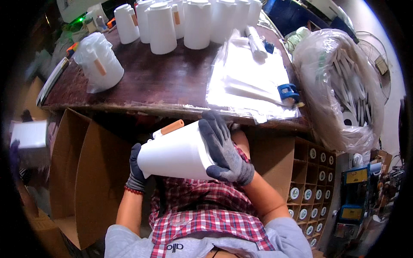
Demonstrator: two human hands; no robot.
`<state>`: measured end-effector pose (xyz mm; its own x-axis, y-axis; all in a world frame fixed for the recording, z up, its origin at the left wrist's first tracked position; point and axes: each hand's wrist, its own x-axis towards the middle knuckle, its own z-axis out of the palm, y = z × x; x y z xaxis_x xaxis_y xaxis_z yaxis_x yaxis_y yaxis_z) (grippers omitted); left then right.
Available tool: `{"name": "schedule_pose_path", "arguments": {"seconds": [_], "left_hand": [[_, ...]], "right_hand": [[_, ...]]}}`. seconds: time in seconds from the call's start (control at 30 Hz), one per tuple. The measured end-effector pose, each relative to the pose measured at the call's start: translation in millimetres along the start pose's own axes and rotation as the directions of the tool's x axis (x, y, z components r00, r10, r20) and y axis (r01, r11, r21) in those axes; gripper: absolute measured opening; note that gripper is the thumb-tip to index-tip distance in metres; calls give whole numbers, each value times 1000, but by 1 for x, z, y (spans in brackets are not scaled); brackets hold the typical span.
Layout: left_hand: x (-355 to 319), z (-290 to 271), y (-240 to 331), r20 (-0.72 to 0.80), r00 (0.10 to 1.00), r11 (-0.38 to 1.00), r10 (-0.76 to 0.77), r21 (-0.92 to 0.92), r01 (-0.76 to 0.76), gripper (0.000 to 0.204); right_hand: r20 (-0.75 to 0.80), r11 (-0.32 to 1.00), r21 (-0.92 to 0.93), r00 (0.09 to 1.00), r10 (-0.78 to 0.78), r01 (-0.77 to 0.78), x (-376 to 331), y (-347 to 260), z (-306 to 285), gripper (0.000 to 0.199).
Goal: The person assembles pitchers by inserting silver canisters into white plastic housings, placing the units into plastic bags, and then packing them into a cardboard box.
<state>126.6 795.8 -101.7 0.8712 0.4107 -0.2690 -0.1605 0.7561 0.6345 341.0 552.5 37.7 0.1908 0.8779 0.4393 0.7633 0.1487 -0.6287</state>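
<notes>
A white jug (176, 155) with a tan, wood-coloured handle (171, 128) lies tilted on its side in front of my body, held between both gloved hands. My left hand (137, 170) is closed round its narrower end, the fingers mostly hidden behind it. Across its wide base lies my right hand (224, 150), thumb at the near edge and fingers reaching over the far edge. On the table (159, 79) just beyond are a bagged jug (111, 74) at left and a stack of clear plastic bags (245, 81) at right.
Several white jugs (162, 32) stand along the table's back. A blue tape dispenser (288, 92) sits on the bags. An open cardboard box (86, 172) is at left, a divided carton (307, 189) at right, below a large plastic sack (316, 81). Another person's hand (15, 150) shows far left.
</notes>
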Motion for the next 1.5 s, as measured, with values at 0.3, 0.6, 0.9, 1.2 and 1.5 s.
{"name": "schedule_pose_path", "arguments": {"seconds": [0.3,0.6,0.9,1.2,1.5], "left_hand": [[-41,128,72,551,807,234,212,773,-589,88],[-68,185,80,906,284,-504,-313,95,-858,57],[-36,113,-8,261,931,835,256,426,-349,90],[-10,57,-9,25,995,995,-94,27,94,70],[-15,62,-24,106,937,938,-332,146,315,45]], "right_hand": [[-157,872,476,965,210,-113,-28,66,16,55],[133,-73,991,787,602,-112,-37,91,-6,53],[-97,744,541,850,518,-392,-60,57,-42,44],[84,884,-401,970,-226,241,-54,-10,-52,71],[347,848,-330,889,-298,414,-54,-54,-71,44]]}}
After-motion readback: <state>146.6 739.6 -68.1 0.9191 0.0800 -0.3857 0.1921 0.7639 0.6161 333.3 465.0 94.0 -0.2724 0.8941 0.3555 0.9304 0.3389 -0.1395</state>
